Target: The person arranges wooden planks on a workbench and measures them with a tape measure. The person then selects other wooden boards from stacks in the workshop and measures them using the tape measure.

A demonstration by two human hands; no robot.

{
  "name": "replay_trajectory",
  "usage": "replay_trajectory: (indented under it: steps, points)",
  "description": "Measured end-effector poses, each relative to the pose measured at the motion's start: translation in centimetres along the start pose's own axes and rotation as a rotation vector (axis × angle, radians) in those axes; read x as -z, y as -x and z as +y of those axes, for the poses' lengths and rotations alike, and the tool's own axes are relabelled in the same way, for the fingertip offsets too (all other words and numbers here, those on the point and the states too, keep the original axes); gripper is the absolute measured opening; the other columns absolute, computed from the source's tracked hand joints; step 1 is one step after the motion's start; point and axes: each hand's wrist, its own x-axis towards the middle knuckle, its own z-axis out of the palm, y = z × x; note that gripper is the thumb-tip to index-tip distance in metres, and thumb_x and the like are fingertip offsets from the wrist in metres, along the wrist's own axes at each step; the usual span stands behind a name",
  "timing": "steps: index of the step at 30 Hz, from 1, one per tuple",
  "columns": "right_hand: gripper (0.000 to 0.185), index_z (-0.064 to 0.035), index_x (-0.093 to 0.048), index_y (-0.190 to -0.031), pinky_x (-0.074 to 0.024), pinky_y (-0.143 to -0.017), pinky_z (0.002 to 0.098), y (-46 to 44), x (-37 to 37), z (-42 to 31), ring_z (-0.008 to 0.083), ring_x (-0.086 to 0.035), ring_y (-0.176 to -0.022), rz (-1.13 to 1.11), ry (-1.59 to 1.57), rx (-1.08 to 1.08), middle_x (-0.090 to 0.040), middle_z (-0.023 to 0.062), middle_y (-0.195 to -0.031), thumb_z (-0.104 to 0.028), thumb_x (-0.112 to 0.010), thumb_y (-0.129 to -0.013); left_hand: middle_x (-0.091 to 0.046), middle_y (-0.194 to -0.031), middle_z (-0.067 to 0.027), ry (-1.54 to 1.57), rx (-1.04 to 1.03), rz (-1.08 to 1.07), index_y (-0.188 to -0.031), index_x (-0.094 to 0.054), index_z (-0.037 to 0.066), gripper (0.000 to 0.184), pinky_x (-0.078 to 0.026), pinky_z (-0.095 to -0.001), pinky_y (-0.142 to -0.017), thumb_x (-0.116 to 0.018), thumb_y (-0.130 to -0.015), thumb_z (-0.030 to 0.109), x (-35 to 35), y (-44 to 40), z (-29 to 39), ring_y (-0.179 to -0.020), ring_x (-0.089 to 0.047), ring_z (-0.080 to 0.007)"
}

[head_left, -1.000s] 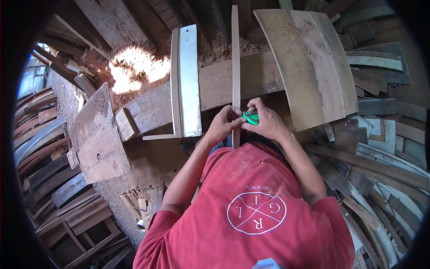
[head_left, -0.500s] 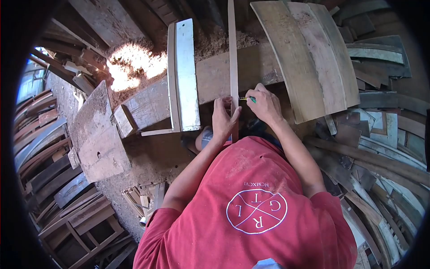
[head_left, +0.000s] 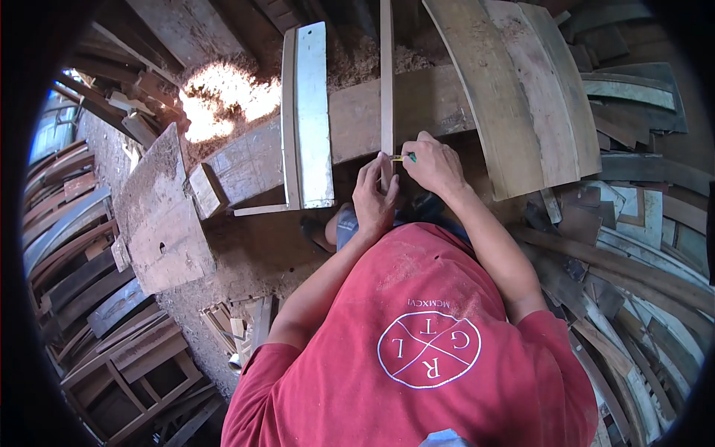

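A long, narrow wooden strip (head_left: 386,82) runs away from me across a wide board, its near end close to my body. My left hand (head_left: 375,195) is closed around this near end, thumb on one side and fingers on the other. From the right, my right hand (head_left: 434,165) pinches a small tape measure (head_left: 412,157), green with a yellow blade. The short yellow blade reaches sideways to the strip, near my left fingertips. Most of the tape's body is hidden inside my right fingers.
The wide board (head_left: 357,127) lies crosswise under the strip. A white-faced plank (head_left: 313,112) rests on it at left, broad curved panels (head_left: 521,97) at right. Sawdust (head_left: 231,97) is piled behind. Wood offcuts (head_left: 633,261) are stacked on both sides.
My left hand has shifted slightly and its fingers have come up beside the tape. My right hand has moved a little left and up, bringing the tape closer against the strip.
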Motion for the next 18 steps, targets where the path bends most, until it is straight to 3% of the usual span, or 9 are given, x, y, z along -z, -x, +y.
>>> replay_trajectory:
  steps: [4, 10, 18]
  points:
    - [0.020, -0.0129, -0.077, -0.098, -0.0562, -0.083, 0.0496, -0.1, 0.0, -0.2, 0.0393, -0.070, -0.091, -0.006, -0.004, 0.000, -0.065, 0.0173, -0.101, -0.025, -0.064, -0.087, -0.065, -0.120, -0.0177, 0.088, 0.106, -0.002, -0.136, -0.057, 0.004, 0.054, -0.056, -0.0379, -0.090, -0.076, -0.085, 0.010, 0.2, 0.1, 0.5, -0.108, -0.067, -0.0332]
    - [0.022, -0.0135, -0.077, -0.099, -0.0558, -0.087, 0.0485, -0.6, 0.4, -0.5, 0.0391, -0.070, -0.095, -0.075, -0.003, -0.045, -0.068, 0.0174, -0.105, -0.025, -0.065, -0.085, -0.067, -0.121, -0.0157, 0.057, 0.038, -0.001, -0.141, -0.056, 0.006, 0.060, -0.054, -0.0372, -0.093, -0.077, -0.084, 0.008, -0.1, 0.3, 1.3, -0.107, -0.068, -0.0282]
    - [0.021, -0.0160, -0.077, -0.097, -0.0534, -0.092, 0.0484, -1.5, 0.7, -1.3, 0.0383, -0.067, -0.103, -0.220, 0.033, -0.104, -0.068, 0.0173, -0.111, -0.028, -0.065, -0.085, -0.066, -0.123, -0.0162, 0.042, 0.058, 0.024, -0.140, -0.058, 0.005, 0.058, -0.054, -0.0366, -0.092, -0.077, -0.085, 0.010, -0.3, 0.6, 1.1, -0.108, -0.068, -0.0285]
